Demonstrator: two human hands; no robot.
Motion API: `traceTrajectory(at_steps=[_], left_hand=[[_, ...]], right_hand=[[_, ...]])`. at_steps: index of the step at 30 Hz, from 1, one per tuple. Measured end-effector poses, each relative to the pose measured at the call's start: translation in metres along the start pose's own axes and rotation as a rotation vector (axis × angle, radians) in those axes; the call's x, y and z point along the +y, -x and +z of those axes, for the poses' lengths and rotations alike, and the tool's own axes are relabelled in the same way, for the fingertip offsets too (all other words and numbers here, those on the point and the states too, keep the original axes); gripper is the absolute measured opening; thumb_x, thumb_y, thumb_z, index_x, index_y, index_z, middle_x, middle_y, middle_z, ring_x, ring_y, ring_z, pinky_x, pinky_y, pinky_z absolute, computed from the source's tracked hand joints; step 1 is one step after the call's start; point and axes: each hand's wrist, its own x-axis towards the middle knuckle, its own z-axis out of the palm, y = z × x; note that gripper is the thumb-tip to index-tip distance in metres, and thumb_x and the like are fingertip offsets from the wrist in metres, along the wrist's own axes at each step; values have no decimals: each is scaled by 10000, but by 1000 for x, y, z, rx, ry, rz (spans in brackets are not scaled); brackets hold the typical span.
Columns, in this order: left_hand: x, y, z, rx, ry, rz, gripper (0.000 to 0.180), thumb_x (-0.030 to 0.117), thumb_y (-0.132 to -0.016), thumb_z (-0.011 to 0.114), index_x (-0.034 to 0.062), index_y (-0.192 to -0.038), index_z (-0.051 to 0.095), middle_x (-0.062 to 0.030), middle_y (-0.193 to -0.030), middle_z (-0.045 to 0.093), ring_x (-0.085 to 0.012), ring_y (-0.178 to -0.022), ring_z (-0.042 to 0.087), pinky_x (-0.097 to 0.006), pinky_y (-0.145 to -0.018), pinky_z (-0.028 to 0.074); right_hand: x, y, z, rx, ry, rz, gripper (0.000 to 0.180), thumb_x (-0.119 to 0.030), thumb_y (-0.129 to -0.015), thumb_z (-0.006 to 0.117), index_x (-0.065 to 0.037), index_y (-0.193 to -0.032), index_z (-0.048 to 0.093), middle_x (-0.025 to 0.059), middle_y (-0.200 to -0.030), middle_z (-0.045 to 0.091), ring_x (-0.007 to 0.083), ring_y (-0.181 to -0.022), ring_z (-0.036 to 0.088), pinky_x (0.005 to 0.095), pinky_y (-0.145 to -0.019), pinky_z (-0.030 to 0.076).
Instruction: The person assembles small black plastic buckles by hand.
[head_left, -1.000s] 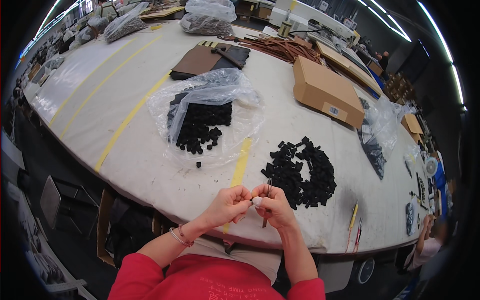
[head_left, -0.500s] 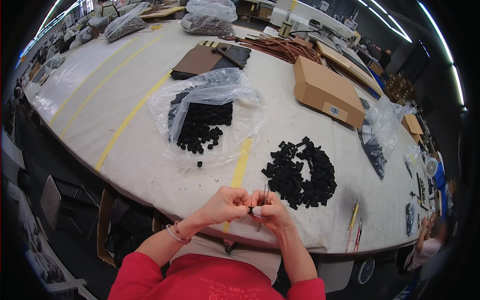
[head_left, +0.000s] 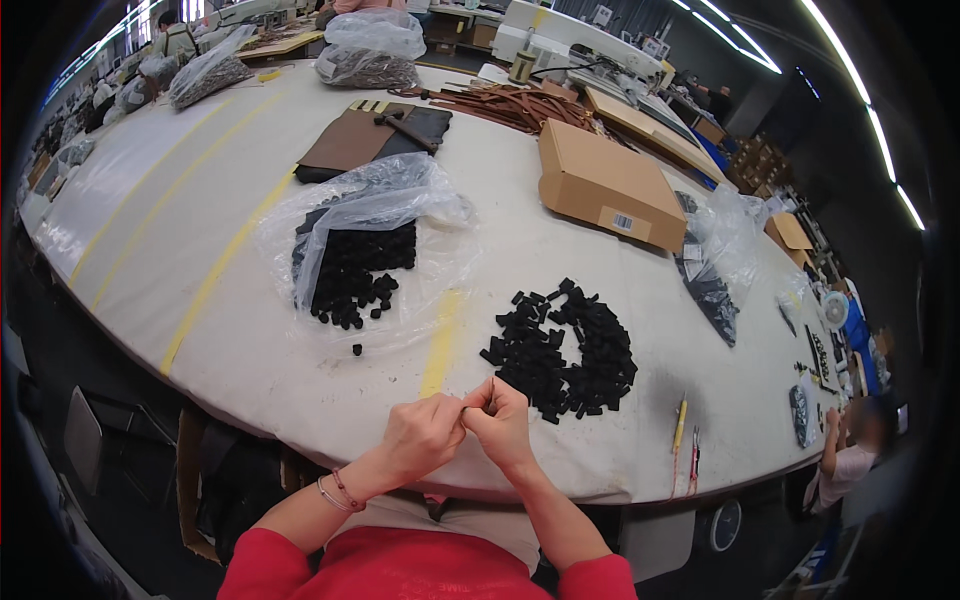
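Note:
My left hand and my right hand meet over the table's near edge, both closed, fingertips pressed together. Between them, a small black piece is almost wholly hidden by the fingers. From the top of my right hand pokes a thin dark tip, seemingly that of the slim metal tweezers seen there half a second ago. Just beyond my right hand lies a loose heap of small black pieces with a gap in its middle. Farther left, a clear plastic bag lies open with more black pieces spilling out.
A cardboard box stands beyond the heap. Two slender tools, one a yellow-handled one, lie to the right. Behind are a brown-and-black flat stack with a hammer and brown straps. A co-worker is at far right.
The view has shifted, so the table's things sit farther left. My hands have turned and closed tighter together; the tweezers and black piece, plain before, are now mostly hidden.

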Motion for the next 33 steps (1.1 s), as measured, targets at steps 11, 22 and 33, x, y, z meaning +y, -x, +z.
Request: traceTrajectory(at_steps=[11, 22, 33], left_hand=[[-19, -11, -6, -74, 1145, -946, 129, -1, -759, 424, -8, -845, 520, -27, -611, 527, -44, -416, 442, -156, -363, 329], [-24, -6, -8, -56, 1424, -1060, 154, -6, -729, 400, -1, -792, 541, -58, -567, 511, -66, -335, 363, -165, -298, 256], [-28, -6, -16, -278, 1551, -1200, 155, -11, -700, 398, -16, -772, 536, -66, -541, 494, -56, -316, 352, -167, -275, 247]], right_hand=[[-19, -1, -14, -279, 301, 81, 202, -200, -860, 408, -6, -907, 439, 31, -669, 467, 101, -611, 441, 244, -558, 373], [-21, -2, -11, -340, 200, 207, 181, -162, -850, 455, -13, -853, 557, 4, -598, 533, 40, -522, 437, 186, -471, 336], [-34, -2, -23, -537, 157, 245, 177, -117, -810, 476, 4, -897, 571, 27, -647, 574, 65, -536, 489, 201, -483, 385]])
